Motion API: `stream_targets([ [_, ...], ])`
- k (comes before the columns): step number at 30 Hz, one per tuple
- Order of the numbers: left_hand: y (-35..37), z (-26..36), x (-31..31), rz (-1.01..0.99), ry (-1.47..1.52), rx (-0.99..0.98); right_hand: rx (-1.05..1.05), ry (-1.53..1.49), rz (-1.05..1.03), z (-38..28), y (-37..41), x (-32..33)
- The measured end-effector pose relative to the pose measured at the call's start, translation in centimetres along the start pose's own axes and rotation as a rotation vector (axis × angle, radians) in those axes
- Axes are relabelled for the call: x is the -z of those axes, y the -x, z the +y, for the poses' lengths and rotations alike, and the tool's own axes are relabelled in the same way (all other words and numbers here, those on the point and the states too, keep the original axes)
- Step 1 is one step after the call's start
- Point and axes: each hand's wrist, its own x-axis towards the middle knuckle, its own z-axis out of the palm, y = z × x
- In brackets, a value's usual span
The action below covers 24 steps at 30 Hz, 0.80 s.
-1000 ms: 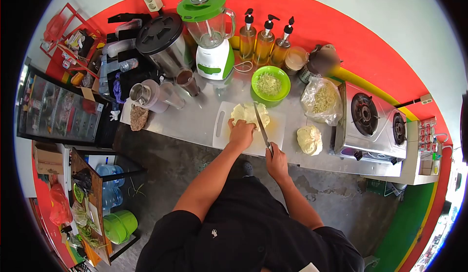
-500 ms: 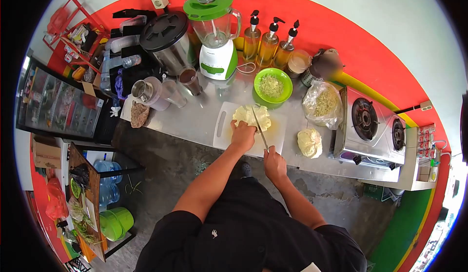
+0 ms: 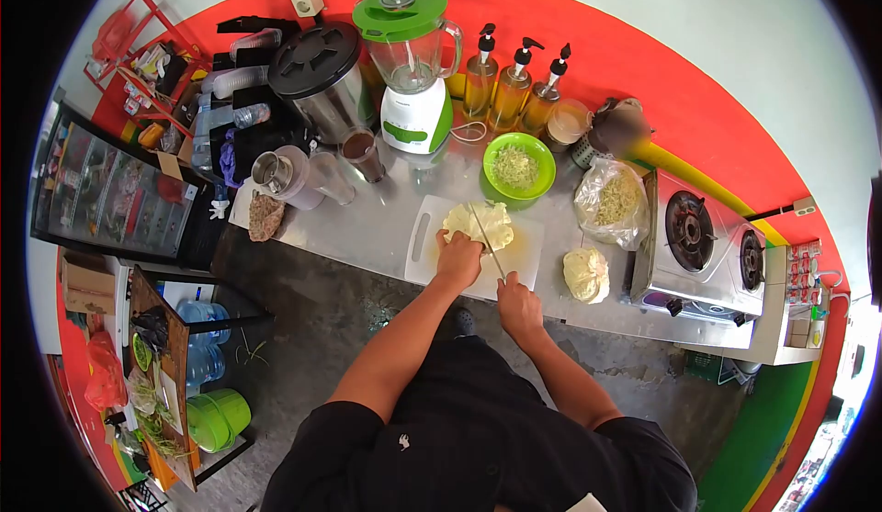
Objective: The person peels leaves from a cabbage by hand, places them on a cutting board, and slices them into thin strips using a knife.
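Pale cabbage leaves point(image 3: 494, 224) lie in a flat stack on a white cutting board point(image 3: 525, 269). My left hand point(image 3: 458, 260) presses on their near left side with curled fingers. In my right hand point(image 3: 520, 306) is the handle of a long knife point(image 3: 488, 244); its blade points away from me and lies across the leaves, just right of my left fingers. Behind the board, a green bowl point(image 3: 550, 174) holds shredded cabbage point(image 3: 514, 167). To the right of the board sits a cabbage head point(image 3: 585, 275).
A plastic bag point(image 3: 611, 204) of shreds rests beside the gas stove point(image 3: 684, 278) on the right. Along the wall stand a blender point(image 3: 411, 112), several pump bottles point(image 3: 508, 99) and a steel container point(image 3: 322, 80). Plastic jugs point(image 3: 299, 181) occupy the counter's left part.
The view has shifted slightly. The knife's tip has swung a little left over the leaves. Both hands keep nearly the same places.
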Motion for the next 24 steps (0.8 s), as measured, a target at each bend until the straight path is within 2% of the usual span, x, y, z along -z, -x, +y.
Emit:
stream_targets([
  [14, -0.5, 0.1, 0.4, -0.065, -0.017, 0.013, 0.015, 0.09, 0.023, -0.5, -0.2, -0.4],
  [24, 0.1, 0.2, -0.1, -0.004, 0.032, 0.039, -0.031, 0.067, -0.033, -0.9, -1.5, -1.6],
])
